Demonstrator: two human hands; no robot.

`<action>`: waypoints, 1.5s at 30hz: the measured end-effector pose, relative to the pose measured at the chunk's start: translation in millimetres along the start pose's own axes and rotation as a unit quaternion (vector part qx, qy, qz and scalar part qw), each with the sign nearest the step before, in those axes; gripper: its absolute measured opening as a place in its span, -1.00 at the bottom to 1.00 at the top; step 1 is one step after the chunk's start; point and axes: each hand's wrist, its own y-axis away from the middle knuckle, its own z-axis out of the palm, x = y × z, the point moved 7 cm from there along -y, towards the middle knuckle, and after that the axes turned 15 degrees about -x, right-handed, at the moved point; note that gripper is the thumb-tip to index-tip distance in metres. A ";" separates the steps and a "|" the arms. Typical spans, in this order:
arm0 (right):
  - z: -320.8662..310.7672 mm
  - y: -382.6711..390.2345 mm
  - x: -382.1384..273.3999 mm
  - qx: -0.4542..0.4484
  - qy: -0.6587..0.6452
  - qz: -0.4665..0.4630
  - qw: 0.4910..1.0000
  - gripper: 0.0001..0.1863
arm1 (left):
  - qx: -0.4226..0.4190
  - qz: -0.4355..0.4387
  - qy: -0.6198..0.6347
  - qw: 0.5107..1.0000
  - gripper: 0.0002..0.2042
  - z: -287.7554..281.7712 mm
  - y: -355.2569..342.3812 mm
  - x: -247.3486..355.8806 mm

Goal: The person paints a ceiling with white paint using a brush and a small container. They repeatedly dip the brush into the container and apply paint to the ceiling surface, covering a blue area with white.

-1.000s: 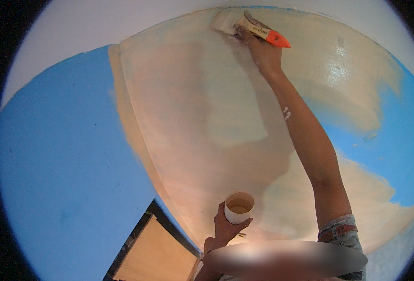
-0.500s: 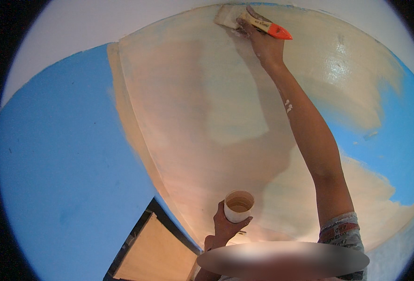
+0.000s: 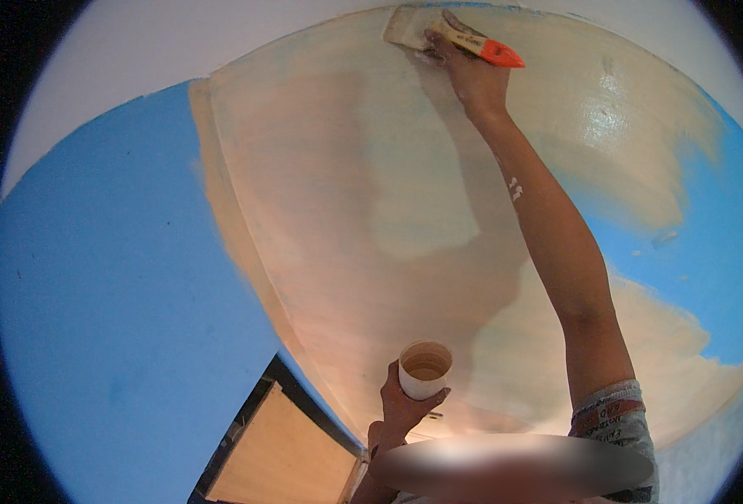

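High up, my right hand (image 3: 472, 80) grips a wide paintbrush (image 3: 493, 52) with a pale handle and an orange tip. The bristles lie against the wall (image 3: 422, 168) just under its top edge and point left. Cream paint covers much of this wall. Low in the middle, my left hand (image 3: 405, 406) is wrapped round a white cup (image 3: 423, 388), held upright with beige paint (image 3: 427, 367) inside. White paint spots mark my right forearm.
Bare blue wall (image 3: 111, 277) fills the left side, past a corner with a cream strip (image 3: 229, 218). Blue patches (image 3: 666, 260) show at the right. A dark-framed opening with a wooden panel (image 3: 279, 454) stands at the lower left. The ceiling (image 3: 153, 50) borders the wall top.
Very little differs. The view has shifted slightly, and the cup sits a touch farther left. The brush stays at nearly the same spot by the wall's top edge.
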 end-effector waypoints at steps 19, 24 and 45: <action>-5.7 2.3 -17.5 0.016 0.072 0.040 0.996 -0.61 | -0.022 -0.010 0.018 1.000 -0.18 -1.1 -3.8 -1.1; -8.4 3.0 -33.3 0.000 -0.015 0.033 0.999 -0.53 | -0.025 -0.025 0.015 0.999 -0.19 -2.0 -2.5 -0.8; -20.1 6.3 -47.7 0.011 -0.034 0.033 0.999 -0.60 | -0.031 -0.011 0.016 0.999 -0.18 2.1 -3.0 -8.1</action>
